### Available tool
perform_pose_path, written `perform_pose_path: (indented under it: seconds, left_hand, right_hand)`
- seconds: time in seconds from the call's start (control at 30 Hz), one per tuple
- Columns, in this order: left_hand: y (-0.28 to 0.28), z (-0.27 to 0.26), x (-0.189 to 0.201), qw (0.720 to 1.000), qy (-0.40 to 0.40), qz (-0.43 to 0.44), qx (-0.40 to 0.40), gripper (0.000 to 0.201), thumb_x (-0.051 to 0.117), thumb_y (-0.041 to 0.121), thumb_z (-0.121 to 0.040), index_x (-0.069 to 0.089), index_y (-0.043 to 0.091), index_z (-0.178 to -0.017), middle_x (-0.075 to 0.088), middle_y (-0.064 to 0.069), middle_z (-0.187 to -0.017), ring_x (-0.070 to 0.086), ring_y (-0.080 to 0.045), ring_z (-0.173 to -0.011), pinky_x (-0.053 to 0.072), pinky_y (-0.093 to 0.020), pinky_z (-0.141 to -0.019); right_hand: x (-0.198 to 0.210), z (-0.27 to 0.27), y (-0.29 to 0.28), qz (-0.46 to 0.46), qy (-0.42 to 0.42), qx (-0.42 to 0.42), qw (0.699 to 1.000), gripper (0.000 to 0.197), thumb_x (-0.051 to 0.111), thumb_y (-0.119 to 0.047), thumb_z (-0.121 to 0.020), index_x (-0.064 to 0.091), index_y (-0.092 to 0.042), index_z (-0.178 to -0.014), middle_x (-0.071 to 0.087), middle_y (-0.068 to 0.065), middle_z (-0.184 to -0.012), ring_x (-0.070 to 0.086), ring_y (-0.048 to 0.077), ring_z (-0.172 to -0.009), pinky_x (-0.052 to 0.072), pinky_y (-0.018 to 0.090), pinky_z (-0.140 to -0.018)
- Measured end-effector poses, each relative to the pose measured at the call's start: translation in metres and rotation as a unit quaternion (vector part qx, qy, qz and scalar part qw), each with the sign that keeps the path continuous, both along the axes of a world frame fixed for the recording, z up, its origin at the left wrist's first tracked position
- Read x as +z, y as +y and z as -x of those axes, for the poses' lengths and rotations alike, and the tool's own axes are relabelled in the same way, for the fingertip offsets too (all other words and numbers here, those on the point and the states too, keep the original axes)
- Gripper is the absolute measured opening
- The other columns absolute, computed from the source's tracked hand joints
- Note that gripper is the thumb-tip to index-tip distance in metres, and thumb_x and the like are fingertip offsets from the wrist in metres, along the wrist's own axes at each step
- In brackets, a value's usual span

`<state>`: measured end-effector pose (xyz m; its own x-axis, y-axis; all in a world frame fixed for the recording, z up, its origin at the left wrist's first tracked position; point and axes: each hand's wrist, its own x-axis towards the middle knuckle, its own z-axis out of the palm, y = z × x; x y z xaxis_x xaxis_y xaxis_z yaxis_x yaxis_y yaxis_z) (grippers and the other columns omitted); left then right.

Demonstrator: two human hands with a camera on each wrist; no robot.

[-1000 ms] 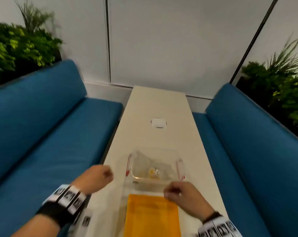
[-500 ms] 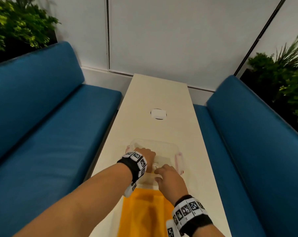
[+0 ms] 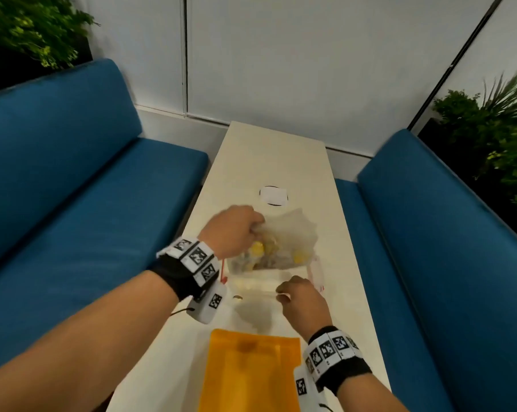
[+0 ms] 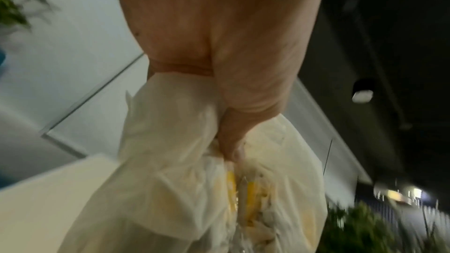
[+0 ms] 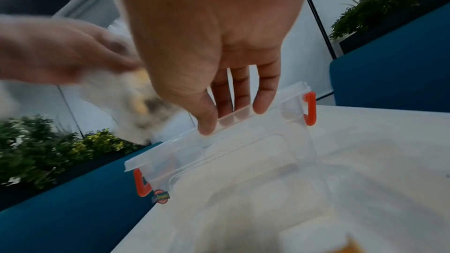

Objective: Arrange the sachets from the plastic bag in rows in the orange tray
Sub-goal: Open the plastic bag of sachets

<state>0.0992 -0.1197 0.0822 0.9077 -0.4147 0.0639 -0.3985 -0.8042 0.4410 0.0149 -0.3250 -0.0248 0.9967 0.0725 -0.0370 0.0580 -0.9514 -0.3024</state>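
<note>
A translucent plastic bag [image 3: 290, 236] with yellow sachets showing through it hangs just above a clear container [image 3: 316, 273] with red latches. My left hand [image 3: 255, 230] grips the bunched top of the bag [image 4: 194, 189], fingers curled round it. My right hand [image 3: 282, 294] pinches the container's near rim [image 5: 243, 141] between thumb and fingers. The orange tray [image 3: 251, 373] lies flat on the table, nearest to me, with nothing visible in it. In the right wrist view the bag [image 5: 126, 99] is blurred.
The long cream table [image 3: 269, 162] runs away from me, with a white round inset [image 3: 273, 195] beyond the container. Blue benches [image 3: 73, 188] flank both sides. Plants [image 3: 489, 129] stand behind the benches.
Both hands reached the container from near the tray. My left hand has since taken the bag and raised it out of the container. My right hand now holds the near rim.
</note>
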Motion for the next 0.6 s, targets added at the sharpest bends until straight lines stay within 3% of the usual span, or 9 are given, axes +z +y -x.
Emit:
perform_pose_path:
  seconds: [0.1, 0.2, 0.3, 0.43, 0.6]
  left_hand:
    - [0.038, 0.008, 0.035, 0.994, -0.076, 0.058, 0.059, 0.023, 0.065, 0.028, -0.094, 0.071, 0.023, -0.116, 0.060, 0.005, -0.099, 0.058, -0.021, -0.097, 0.046, -0.035, -0.076]
    - [0.079, 0.020, 0.038, 0.987, -0.104, 0.062, 0.109, 0.017, 0.069, 0.031, -0.092, 0.073, 0.021, -0.105, 0.053, 0.007, -0.085, 0.056, -0.023, -0.086, 0.044, -0.036, -0.070]
    - [0.106, 0.033, 0.007, 0.985, -0.078, 0.026, 0.151, 0.013, 0.069, 0.022, -0.091, 0.074, 0.020, -0.103, 0.057, 0.003, -0.088, 0.058, -0.026, -0.084, 0.049, -0.041, -0.071]
    - [0.120, 0.050, -0.057, 0.982, -0.008, -0.033, 0.185, 0.028, 0.063, 0.019, -0.091, 0.071, 0.031, -0.115, 0.057, 0.007, -0.098, 0.061, -0.025, -0.091, 0.050, -0.038, -0.075]
    - [0.113, 0.063, -0.117, 0.982, 0.039, -0.019, 0.184, 0.031, 0.056, 0.015, -0.093, 0.070, 0.030, -0.118, 0.057, 0.011, -0.103, 0.062, -0.018, -0.093, 0.050, -0.033, -0.076]
  right_hand:
    - [0.000, -0.019, -0.016, -0.025, 0.001, -0.018, 1.000, 0.019, 0.060, -0.023, -0.095, 0.073, -0.022, -0.109, 0.064, -0.002, -0.112, 0.057, 0.017, -0.109, 0.050, 0.034, -0.085]
    - [-0.002, -0.041, -0.032, -0.015, 0.000, -0.037, 0.999, 0.019, 0.061, -0.021, -0.095, 0.074, -0.020, -0.109, 0.065, 0.000, -0.111, 0.059, 0.019, -0.107, 0.049, 0.033, -0.087]
    - [-0.004, -0.064, -0.046, -0.017, -0.007, -0.056, 0.998, 0.019, 0.061, -0.018, -0.094, 0.074, -0.018, -0.107, 0.065, 0.004, -0.107, 0.061, 0.023, -0.104, 0.049, 0.035, -0.087]
    - [-0.001, -0.090, -0.058, -0.003, -0.002, -0.079, 0.997, 0.020, 0.060, -0.015, -0.094, 0.074, -0.014, -0.109, 0.065, 0.008, -0.111, 0.060, 0.027, -0.105, 0.046, 0.033, -0.087]
    - [0.006, -0.106, -0.064, -0.020, 0.012, -0.113, 0.993, 0.020, 0.063, -0.019, -0.093, 0.072, -0.016, -0.111, 0.060, 0.009, -0.120, 0.057, 0.025, -0.111, 0.044, 0.031, -0.088]
